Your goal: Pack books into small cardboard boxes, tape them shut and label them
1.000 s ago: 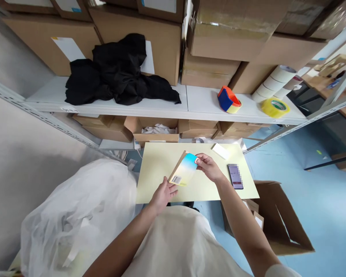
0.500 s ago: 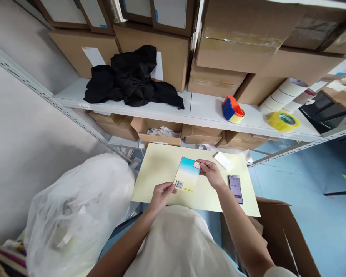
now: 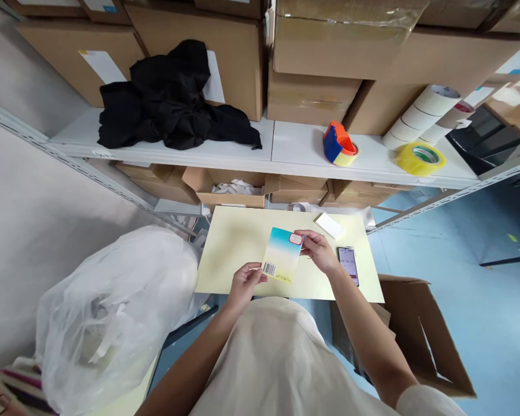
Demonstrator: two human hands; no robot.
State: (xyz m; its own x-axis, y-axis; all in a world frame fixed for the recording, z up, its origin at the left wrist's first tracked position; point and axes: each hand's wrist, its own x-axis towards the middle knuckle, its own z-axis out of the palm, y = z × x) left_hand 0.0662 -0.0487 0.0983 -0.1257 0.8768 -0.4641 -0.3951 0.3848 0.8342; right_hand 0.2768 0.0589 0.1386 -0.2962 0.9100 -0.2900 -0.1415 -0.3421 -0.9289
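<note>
Between my two hands is a thin blue-and-yellow booklet [image 3: 282, 254], with a barcode at its lower left and a red-edged white sticker at its upper right. My left hand [image 3: 245, 283] pinches its lower left corner. Fingers of my right hand [image 3: 318, 249] grip the upper right edge beside the sticker. The booklet is held over a pale yellow tabletop [image 3: 229, 242]. Beyond my right hand lies a small white box [image 3: 329, 226]. A phone [image 3: 348, 265] with a lit screen rests near my right forearm.
A shelf [image 3: 294, 144] behind the table bears black cloth [image 3: 169, 101], an orange-and-blue tape dispenser [image 3: 338, 144], yellow tape [image 3: 419, 158] and cartons. A big translucent plastic bag [image 3: 117, 312] stands left, an open carton [image 3: 424, 335] right. Another person's hand [image 3: 0, 398] shows at lower left.
The view has shifted slightly, so the shelf and table sit higher in the picture. Both hands still hold the booklet, whose sticker now shows more squarely.
</note>
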